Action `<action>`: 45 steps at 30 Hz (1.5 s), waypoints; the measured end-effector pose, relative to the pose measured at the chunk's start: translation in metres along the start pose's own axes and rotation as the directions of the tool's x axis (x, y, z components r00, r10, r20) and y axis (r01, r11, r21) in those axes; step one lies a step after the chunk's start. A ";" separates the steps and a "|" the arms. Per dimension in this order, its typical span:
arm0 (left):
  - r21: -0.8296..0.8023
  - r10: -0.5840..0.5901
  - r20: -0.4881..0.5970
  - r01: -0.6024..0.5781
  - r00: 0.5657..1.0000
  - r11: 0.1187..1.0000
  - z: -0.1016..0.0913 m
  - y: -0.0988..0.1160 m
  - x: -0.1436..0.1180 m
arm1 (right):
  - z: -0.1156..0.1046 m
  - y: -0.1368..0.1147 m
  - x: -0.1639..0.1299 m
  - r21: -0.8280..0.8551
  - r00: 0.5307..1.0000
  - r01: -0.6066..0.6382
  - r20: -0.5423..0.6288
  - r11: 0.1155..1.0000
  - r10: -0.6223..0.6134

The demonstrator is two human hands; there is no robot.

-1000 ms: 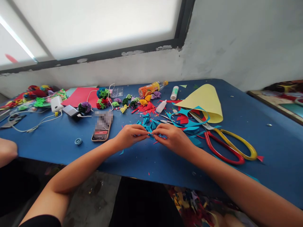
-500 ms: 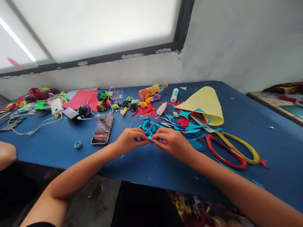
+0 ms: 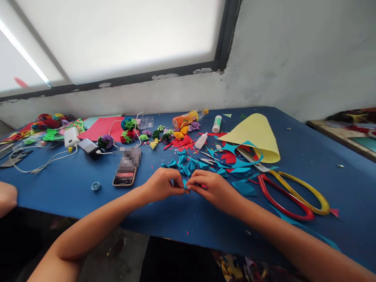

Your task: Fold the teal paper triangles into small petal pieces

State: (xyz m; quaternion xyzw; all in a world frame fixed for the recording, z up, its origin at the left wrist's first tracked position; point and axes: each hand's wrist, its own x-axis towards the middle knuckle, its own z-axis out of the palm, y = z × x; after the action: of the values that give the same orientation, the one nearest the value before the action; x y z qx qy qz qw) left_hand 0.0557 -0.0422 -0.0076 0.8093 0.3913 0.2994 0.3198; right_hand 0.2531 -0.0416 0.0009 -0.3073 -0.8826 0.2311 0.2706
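Between my fingertips, just above the blue table (image 3: 164, 217), is a small folded piece of blue paper (image 3: 185, 183). My left hand (image 3: 164, 183) pinches it from the left, thumb and forefinger closed. From the other side my right hand (image 3: 210, 190) grips it with bent fingers. Much of the piece is hidden by the fingers. Right behind my hands lie several folded blue paper pieces (image 3: 185, 169). Blue paper offcuts (image 3: 244, 188) and big scissors with red and yellow handles (image 3: 289, 196) rest to the right of my right hand.
A phone (image 3: 126, 170) and a small round cap (image 3: 95, 186) lie left of my hands. Farther back are a glue bottle (image 3: 201, 140), a glue stick (image 3: 216, 124), a drink bottle (image 3: 189, 118) and a yellow paper cone (image 3: 254, 137). Another person's bare limb (image 3: 7, 199) shows at the left edge.
The view has tilted slightly, so everything sits a little lower. My fingers have shifted on the blue piece, and more of it shows between them.
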 end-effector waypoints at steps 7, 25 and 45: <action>-0.030 -0.102 0.064 0.104 0.993 0.994 0.001 0.001 -0.001 | 0.002 -0.001 -0.002 -0.038 0.999 0.026 0.027 0.999 -0.025; -0.056 0.048 -0.132 -0.056 0.990 0.997 0.001 0.002 0.003 | -0.008 -0.001 0.001 -0.172 0.993 -0.051 -0.113 0.984 0.032; -0.035 -0.012 0.013 0.012 1.000 0.999 0.001 -0.002 0.001 | -0.001 -0.002 -0.002 -0.128 0.999 0.036 -0.025 0.991 -0.039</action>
State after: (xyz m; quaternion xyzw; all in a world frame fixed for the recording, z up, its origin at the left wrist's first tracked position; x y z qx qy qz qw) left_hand 0.0559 -0.0406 -0.0097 0.8032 0.3888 0.2990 0.3381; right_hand 0.2545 -0.0443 0.0020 -0.3105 -0.8973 0.1649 0.2667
